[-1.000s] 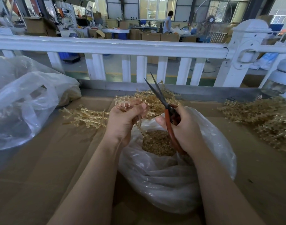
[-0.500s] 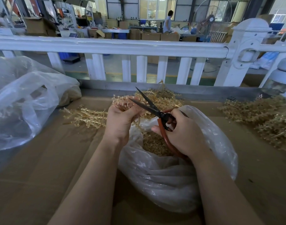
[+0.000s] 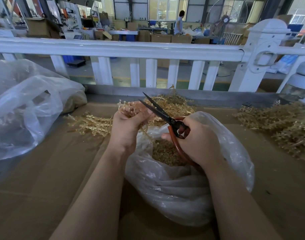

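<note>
Hands (image 3: 126, 130) (image 3: 198, 142) round scissors (image 3: 163, 113), perhaps half-hidden sprig (image 3: 129, 106).

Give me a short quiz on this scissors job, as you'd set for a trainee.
1. True or false: the blades of the scissors are closed.
2. Where do the small amber pieces lie? A) in the middle clear bag B) in a metal tray C) in a blue bucket
3. Which hand grips the scissors' red handles, and what does the other hold?
Key: 1. False, the blades stand apart. 2. A. 3. The right hand grips them. The left hand holds an amber plastic sprig.
</note>
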The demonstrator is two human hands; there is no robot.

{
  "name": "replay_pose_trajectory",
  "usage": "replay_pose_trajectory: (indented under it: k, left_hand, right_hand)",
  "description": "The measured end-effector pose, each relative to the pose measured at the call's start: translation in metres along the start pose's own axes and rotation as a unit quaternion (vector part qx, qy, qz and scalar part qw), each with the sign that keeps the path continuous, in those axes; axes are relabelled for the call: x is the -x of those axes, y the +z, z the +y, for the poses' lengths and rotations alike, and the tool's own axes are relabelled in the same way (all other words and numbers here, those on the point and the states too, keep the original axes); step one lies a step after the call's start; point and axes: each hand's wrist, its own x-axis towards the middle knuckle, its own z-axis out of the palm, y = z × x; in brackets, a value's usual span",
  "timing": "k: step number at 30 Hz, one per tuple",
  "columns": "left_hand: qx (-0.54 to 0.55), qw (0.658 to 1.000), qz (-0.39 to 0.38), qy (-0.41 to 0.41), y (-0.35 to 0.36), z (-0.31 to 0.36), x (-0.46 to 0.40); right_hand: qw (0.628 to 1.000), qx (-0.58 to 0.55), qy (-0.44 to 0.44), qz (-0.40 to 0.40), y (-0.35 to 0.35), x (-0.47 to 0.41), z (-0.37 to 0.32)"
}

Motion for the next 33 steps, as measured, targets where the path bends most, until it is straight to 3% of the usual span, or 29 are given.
replay_pose_trajectory:
  k: [20, 33]
  left_hand:
    - [-0.004, 1.0, -0.012, -0.01, -0.001, 0.005, 0.002]
    - [-0.052, 0.997, -0.045, -0.046, -0.001, 0.014, 0.004]
  right_hand:
    - [0.999, -0.053, -0.012, -0.004, -0.003, 0.002, -0.002]
    - [0.999, 0.026, -0.037, 0.015, -0.007, 0.001, -0.002]
